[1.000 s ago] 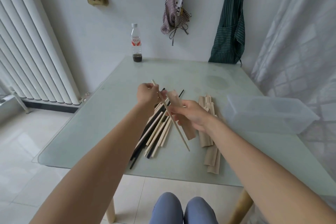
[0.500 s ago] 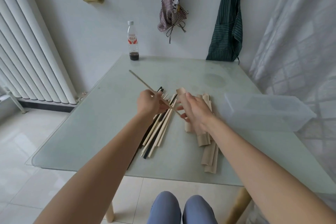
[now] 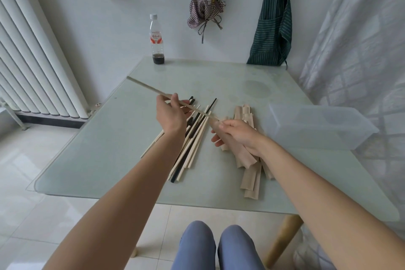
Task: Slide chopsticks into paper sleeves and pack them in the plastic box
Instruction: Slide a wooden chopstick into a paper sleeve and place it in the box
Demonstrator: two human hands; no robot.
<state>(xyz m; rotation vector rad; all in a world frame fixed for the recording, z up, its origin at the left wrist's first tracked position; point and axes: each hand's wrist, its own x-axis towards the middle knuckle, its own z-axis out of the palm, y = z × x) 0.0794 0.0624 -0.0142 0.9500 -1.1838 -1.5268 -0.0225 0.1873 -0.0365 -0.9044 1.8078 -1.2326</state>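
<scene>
My left hand (image 3: 172,116) pinches a pale wooden chopstick (image 3: 149,89) that points up and to the left, its near tip at the mouth of a tan paper sleeve (image 3: 238,149). My right hand (image 3: 237,136) grips that sleeve above the table. Beneath my left hand lies a loose pile of pale and black chopsticks (image 3: 192,138). A heap of tan paper sleeves (image 3: 252,180) lies under and behind my right hand. The clear plastic box (image 3: 317,125) stands open to the right of the sleeves.
The glass table (image 3: 98,155) has a plastic bottle (image 3: 156,39) with dark liquid at its far edge. A white radiator (image 3: 32,55) stands on the left. Aprons hang on the back wall and a pale curtain (image 3: 361,50) hangs at the right.
The chopstick swung from pointing down toward me to pointing up-left, its near tip now at the sleeve's mouth. My right hand shifted right and lowered with the sleeve.
</scene>
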